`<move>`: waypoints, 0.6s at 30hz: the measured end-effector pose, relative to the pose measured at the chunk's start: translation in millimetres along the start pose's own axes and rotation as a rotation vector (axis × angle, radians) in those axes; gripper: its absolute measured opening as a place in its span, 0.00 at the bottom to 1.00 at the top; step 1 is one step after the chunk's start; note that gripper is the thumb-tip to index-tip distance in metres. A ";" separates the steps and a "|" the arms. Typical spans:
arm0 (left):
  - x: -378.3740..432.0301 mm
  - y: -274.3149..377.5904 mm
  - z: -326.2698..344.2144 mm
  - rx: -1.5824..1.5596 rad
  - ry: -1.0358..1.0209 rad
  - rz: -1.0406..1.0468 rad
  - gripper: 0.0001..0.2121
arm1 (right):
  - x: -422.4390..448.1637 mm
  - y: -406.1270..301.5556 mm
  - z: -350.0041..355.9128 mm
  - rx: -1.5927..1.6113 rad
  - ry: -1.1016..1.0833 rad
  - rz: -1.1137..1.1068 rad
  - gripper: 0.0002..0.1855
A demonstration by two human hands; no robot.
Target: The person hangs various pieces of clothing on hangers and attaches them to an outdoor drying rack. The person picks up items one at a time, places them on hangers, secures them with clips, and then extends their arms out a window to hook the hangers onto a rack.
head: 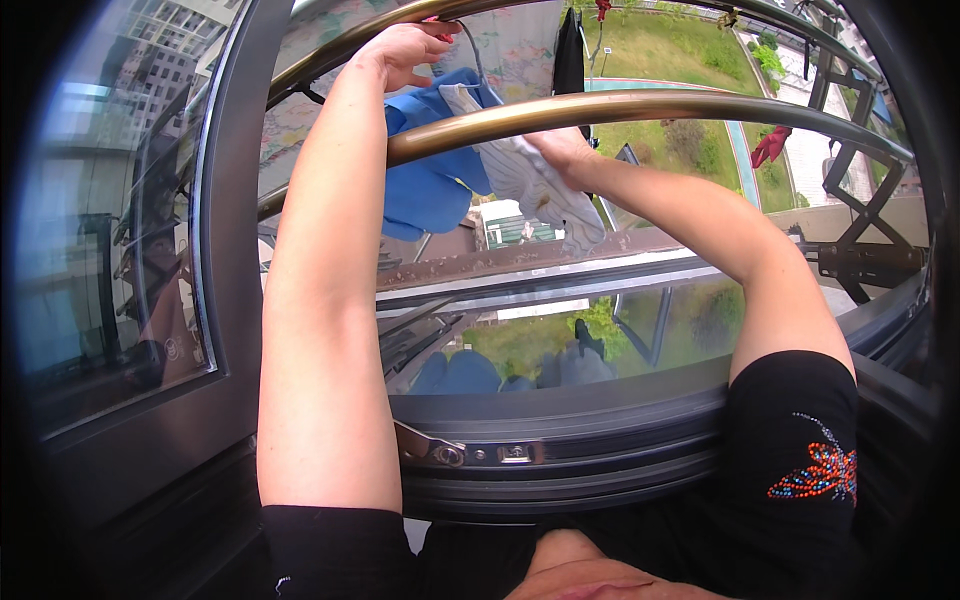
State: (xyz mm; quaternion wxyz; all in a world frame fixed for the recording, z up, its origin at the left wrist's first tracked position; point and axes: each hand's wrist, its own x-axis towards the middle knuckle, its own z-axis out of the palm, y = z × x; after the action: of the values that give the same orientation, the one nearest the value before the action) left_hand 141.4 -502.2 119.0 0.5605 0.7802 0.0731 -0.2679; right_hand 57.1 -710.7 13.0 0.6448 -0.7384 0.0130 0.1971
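Observation:
My left hand reaches up to the far bronze-coloured rail, by the hook of a grey hanger and a bit of red cloth; whether its fingers grip anything is unclear. A white patterned garment hangs from the hanger, passing behind the nearer metal rail. Beyond that rail, my right hand is at the garment's right edge, its fingers partly hidden by rail and cloth. Blue garments hang just left of the white one. A pale floral sheet hangs behind them.
An opened window sash stands at the left. The window's lower frame, with a metal latch, lies between me and the rails. Folding metal brackets are at the right. Red cloth is tied on the near rail. The ground lies far below.

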 end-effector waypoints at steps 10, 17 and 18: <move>-8.7 -2.9 7.2 -0.099 0.050 0.047 0.18 | -12.5 -2.5 -4.6 0.194 -0.060 0.066 0.14; -9.4 -3.4 1.8 -0.148 -0.012 0.042 0.26 | -8.5 -1.5 -2.0 0.195 -0.125 0.063 0.17; -8.8 -6.0 0.6 -0.150 -0.009 0.041 0.26 | -9.3 -1.4 -0.3 0.193 -0.128 0.064 0.17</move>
State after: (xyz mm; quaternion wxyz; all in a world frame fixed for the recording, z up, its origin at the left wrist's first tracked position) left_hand 131.2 -498.9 118.3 0.6233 0.7359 0.0743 -0.2538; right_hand 49.0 -713.0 17.2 0.7059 -0.6578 0.0143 0.2621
